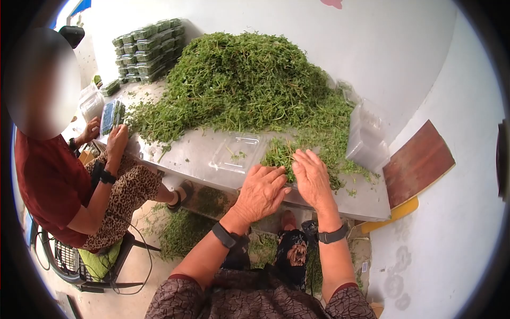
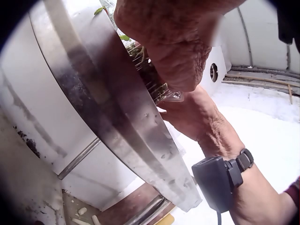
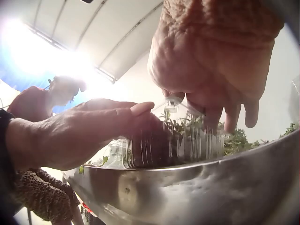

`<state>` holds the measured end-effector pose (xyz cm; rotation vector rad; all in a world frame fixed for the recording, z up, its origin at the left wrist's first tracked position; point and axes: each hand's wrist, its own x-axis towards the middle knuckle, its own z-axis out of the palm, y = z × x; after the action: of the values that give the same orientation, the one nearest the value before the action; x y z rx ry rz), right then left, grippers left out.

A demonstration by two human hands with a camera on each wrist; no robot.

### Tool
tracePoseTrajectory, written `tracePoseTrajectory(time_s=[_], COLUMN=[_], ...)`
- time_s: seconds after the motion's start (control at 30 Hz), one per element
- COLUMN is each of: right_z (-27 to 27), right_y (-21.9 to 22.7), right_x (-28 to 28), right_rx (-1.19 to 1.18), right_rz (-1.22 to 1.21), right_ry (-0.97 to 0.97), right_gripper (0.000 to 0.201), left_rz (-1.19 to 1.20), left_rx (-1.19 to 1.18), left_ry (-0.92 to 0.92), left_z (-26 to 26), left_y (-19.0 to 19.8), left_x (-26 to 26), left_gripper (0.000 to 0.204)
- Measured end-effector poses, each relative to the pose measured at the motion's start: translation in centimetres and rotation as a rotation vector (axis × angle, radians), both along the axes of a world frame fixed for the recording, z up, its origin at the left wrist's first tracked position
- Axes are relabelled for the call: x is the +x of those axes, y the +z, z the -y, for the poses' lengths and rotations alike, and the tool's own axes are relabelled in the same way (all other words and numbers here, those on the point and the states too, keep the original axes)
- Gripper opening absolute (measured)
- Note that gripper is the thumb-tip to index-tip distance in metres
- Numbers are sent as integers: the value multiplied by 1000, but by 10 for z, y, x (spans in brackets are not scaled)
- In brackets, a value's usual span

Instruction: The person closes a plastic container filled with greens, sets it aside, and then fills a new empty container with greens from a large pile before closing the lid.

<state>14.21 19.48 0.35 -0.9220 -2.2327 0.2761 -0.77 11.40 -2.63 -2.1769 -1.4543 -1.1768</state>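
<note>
A clear plastic box [image 3: 199, 145] stuffed with leafy greens [image 1: 279, 152] stands at the steel table's front edge. My left hand [image 1: 263, 191] lies over its left side, with fingers extended onto the greens. From the right, my right hand [image 1: 313, 181] reaches down with straight fingers at the greens and the box's side. In the right wrist view, the palm of the right hand [image 3: 211, 61] hangs above the box, and its fingertips are partly hidden behind it. Left of the box lies a clear plastic lid [image 1: 234, 152] with a few leaf bits on it.
A large heap of greens [image 1: 249, 80] covers the back of the table [image 1: 180, 167]. Stacked filled boxes [image 1: 149, 50] stand at back left, nested clear boxes [image 1: 367, 135] at right. On the left, a seated person [image 1: 58, 186] holds a filled box [image 1: 112, 116]. A brown board [image 1: 419, 162] leans by the wall.
</note>
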Motion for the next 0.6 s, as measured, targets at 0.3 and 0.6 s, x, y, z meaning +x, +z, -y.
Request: tracePoseTrajectory(time_s=[0.3,0.6], right_z=[-1,-5], right_y=[-5,4], right_x=[-3,23], right_rx=[38,41], right_rz=[59,-157], right_ry=[6,18], right_gripper=[40,31], left_rz=[11,54], left_rx=[-12,133], left_ry=[-1,44], left_z=[0,30], left_y=[1,-2], left_x=[-1,-23], left_gripper=[28,44])
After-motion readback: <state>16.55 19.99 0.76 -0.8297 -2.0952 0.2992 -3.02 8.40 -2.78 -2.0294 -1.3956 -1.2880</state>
